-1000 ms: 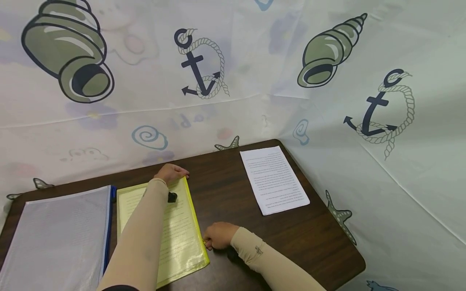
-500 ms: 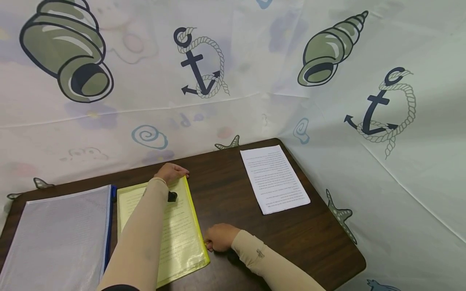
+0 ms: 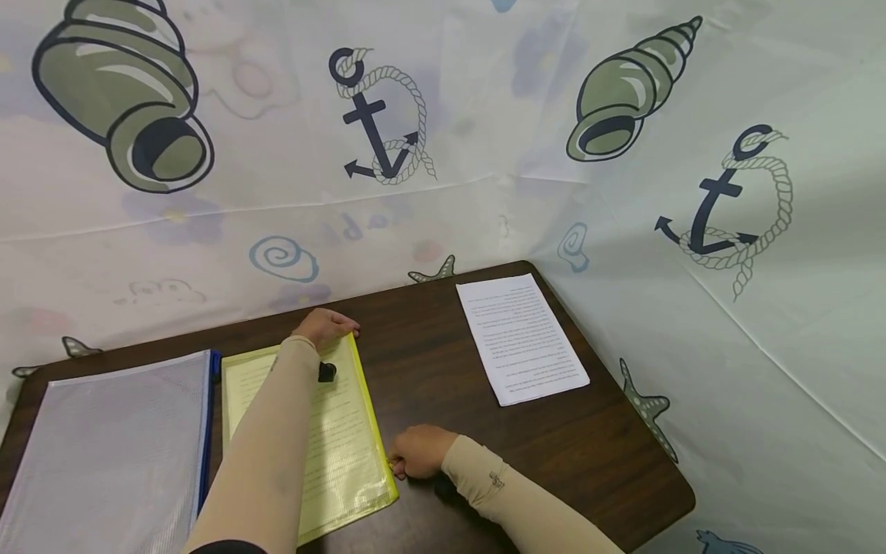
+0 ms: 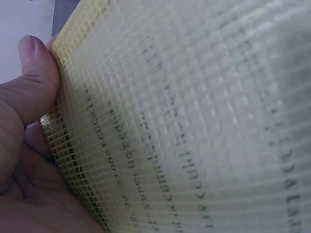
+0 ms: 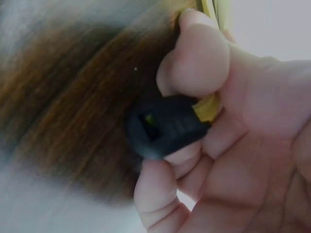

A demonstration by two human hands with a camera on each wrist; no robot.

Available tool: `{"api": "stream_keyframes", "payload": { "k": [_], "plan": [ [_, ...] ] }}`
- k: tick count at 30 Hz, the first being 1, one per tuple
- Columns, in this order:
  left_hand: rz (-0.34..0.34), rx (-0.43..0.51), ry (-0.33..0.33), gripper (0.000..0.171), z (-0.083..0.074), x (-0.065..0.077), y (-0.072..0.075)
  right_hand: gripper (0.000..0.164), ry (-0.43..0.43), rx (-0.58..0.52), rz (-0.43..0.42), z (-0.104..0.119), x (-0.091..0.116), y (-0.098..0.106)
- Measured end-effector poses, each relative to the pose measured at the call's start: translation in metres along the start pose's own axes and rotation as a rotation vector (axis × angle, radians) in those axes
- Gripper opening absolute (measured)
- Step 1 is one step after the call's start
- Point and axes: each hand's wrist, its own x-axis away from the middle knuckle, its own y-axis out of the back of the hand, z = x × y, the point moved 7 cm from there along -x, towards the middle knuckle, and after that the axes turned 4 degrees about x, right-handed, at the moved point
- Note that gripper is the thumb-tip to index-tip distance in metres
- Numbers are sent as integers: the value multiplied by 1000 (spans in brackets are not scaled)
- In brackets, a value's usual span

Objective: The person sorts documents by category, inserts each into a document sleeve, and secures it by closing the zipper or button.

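A yellow mesh zip folder (image 3: 339,446) with printed paper inside lies on the table. Its far right corner is in the grip of my left hand (image 3: 325,328); in the left wrist view the thumb (image 4: 39,77) lies along the mesh edge, with fingers partly hidden behind. Lower on the same edge, my right hand (image 3: 421,452) pinches the zipper pull near the folder's near right corner. The right wrist view shows that pull as a black plastic tab (image 5: 165,126) on a short yellow strap (image 5: 208,108), among the curled fingers.
A clear mesh folder with a blue zip edge (image 3: 131,438) lies to the left, beside the yellow one. Printed white sheets (image 3: 522,338) lie at the right of the dark wooden table (image 3: 588,454). A patterned cloth (image 3: 471,115) hangs behind and to the right.
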Motion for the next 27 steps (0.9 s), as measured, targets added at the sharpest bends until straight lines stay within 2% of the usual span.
{"api": "stream_keyframes", "payload": {
  "k": [11,16,24,27],
  "plan": [
    [-17,3,5,30,-5,-1,3,32,-48,21,-21,0,0,5],
    [-8,4,39,29,1,1,0,36,-2,9,-10,6,5,1],
    [-52,-47,13,30,-1,4,2,29,37,23,16,7,5,-2],
    [-47,-41,15,30,-2,6,1,28,34,13,36,8,5,-2]
  ]
}}
